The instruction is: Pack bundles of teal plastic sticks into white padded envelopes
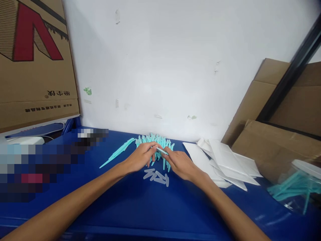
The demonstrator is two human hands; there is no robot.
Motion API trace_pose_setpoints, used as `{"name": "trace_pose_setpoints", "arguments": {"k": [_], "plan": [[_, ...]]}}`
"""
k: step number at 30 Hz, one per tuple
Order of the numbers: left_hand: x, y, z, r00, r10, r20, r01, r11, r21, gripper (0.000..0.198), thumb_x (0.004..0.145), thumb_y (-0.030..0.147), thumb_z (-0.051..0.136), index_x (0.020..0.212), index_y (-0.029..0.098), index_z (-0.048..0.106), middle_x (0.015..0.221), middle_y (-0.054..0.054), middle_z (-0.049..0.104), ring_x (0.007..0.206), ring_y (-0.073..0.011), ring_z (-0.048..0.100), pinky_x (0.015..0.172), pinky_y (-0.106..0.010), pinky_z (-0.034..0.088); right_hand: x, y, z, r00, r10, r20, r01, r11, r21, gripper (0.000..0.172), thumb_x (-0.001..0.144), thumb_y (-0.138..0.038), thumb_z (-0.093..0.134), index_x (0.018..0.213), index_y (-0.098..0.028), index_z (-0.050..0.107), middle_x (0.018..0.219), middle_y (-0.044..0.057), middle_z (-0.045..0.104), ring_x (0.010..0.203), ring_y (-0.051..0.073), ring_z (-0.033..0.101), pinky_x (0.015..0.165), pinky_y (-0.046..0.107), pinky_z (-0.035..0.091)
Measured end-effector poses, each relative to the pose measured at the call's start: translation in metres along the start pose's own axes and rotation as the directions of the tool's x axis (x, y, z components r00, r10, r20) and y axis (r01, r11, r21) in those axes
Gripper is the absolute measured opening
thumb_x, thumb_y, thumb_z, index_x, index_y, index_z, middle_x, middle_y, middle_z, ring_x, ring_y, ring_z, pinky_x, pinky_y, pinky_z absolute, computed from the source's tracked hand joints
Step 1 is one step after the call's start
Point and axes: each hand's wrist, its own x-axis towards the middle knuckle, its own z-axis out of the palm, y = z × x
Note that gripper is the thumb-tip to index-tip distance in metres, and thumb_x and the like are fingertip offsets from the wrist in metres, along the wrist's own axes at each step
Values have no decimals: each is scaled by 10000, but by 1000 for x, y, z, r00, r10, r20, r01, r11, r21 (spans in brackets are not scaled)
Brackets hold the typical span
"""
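Observation:
My left hand (pixel 143 155) and my right hand (pixel 179 163) meet at the middle of the blue table. Between their fingertips they hold a small pale stick-like piece (pixel 162 151), with the fingers of both hands closed on its ends. Beneath and behind the hands spreads a pile of turquoise pieces (pixel 164 142), partly hidden by them. Nearer to me lie several translucent whitish caps (pixel 157 177). To the left of the pile, a narrow row of turquoise pieces (pixel 117 152) lies slanted on the table.
White envelopes (pixel 225 160) overlap on the right. Beyond them a clear container (pixel 298 187) with turquoise pieces is near the right edge. Cardboard (pixel 276 144) leans behind, and a large carton (pixel 37 73) stands at left. The blue table (pixel 140 207) meets a white wall.

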Motion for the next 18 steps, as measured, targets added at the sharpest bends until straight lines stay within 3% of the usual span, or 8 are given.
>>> {"name": "trace_pose_setpoints", "arguments": {"k": [5,9,14,18], "plan": [[-1,1,-1,1000,24,-5,-24,994,-103,474,958,493,316,1056,159,639,662,-14,594,498,-123,555,486,-236,448,0,-1,-2,1000,14,-7,-14,1000,17,285,1032,-386,218,1050,-215,445,649,-20,544,530,151,491,523,267,223],[-1,3,2,998,26,-55,-25,999,19,425,905,526,450,1052,174,639,639,5,587,450,-112,522,463,-238,439,-1,-3,-6,1000,16,3,-16,999,38,302,1035,-387,208,1105,-215,445,664,-16,560,547,153,508,525,270,212],[1,4,9,975,124,-182,-101,987,127,359,823,495,605,1036,209,639,897,-46,681,722,-172,640,629,-272,518,-1,-3,-6,1000,6,-6,-6,999,33,339,1035,-400,186,1092,-212,462,659,-12,568,559,159,508,530,276,193],[3,-1,11,987,33,-158,-17,995,100,362,859,530,542,991,206,635,629,21,598,434,-116,524,443,-244,429,0,-3,-4,1000,16,-5,-16,999,33,359,1033,-419,179,1104,-216,466,692,-3,594,587,164,536,546,270,207]]}}
